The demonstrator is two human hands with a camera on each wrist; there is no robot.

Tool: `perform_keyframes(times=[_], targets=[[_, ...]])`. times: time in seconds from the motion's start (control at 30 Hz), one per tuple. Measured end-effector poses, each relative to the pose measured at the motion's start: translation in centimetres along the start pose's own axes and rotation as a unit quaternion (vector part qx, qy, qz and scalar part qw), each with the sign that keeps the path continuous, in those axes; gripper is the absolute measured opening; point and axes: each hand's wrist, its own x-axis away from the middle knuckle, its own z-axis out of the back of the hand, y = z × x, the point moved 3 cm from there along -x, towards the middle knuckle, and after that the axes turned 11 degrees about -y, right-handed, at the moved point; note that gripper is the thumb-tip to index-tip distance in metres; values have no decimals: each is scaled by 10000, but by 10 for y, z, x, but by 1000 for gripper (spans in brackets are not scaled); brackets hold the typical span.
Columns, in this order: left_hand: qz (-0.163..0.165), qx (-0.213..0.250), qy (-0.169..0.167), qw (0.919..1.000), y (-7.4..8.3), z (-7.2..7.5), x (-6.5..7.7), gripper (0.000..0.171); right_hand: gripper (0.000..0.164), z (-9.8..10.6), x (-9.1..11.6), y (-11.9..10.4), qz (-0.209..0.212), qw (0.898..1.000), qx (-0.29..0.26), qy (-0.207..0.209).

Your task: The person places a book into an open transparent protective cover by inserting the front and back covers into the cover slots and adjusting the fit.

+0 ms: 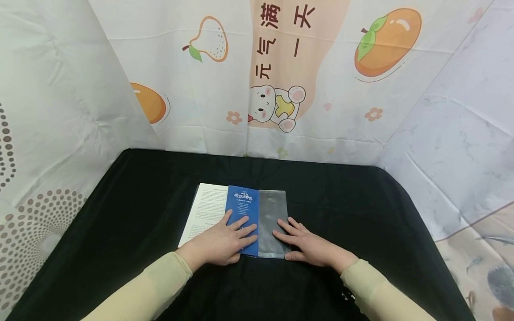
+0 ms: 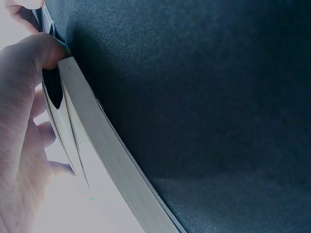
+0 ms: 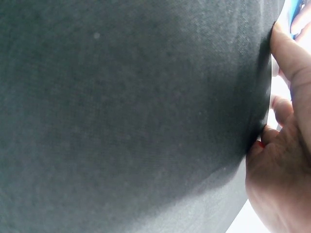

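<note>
A book lies open on the black cloth, its printed page to the left. Over the right part of that page lies a blue cover flap with white lettering. From its right edge a clear plastic sleeve extends flat across the cloth. My left hand rests on the blue flap with fingers spread. In the left wrist view its thumb touches the corner of the thick page block, and the flap bows up slightly. My right hand lies with extended fingers on the sleeve's right edge.
Black cloth covers the table around the book. A white curtain printed with fruit and a cartoon bear hangs behind it, and more pale cloth hangs at the sides.
</note>
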Motion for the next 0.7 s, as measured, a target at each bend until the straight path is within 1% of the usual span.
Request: perform_keyframes(times=[0.17,0.33,0.4,0.53,0.6,0.7], targets=[[8,42,-30,10000,0,-1,-1,58,63,-1,-1,2,-46,10000,0,-32],[60,258,-24,9996,-1,-3,0,58,63,-1,-1,2,-96,9999,-17,-83],[78,315,44,9995,-1,-3,0,55,64,-1,-1,2,-109,9999,-17,-90],[129,265,242,9993,-3,-3,-2,49,64,0,-1,2,-81,9999,-5,-70],[215,322,331,9987,-3,-3,-3,48,64,0,-1,2,-67,10000,3,-59],[412,527,448,9968,-4,-5,-5,51,64,0,-1,1,-61,10000,4,-53]])
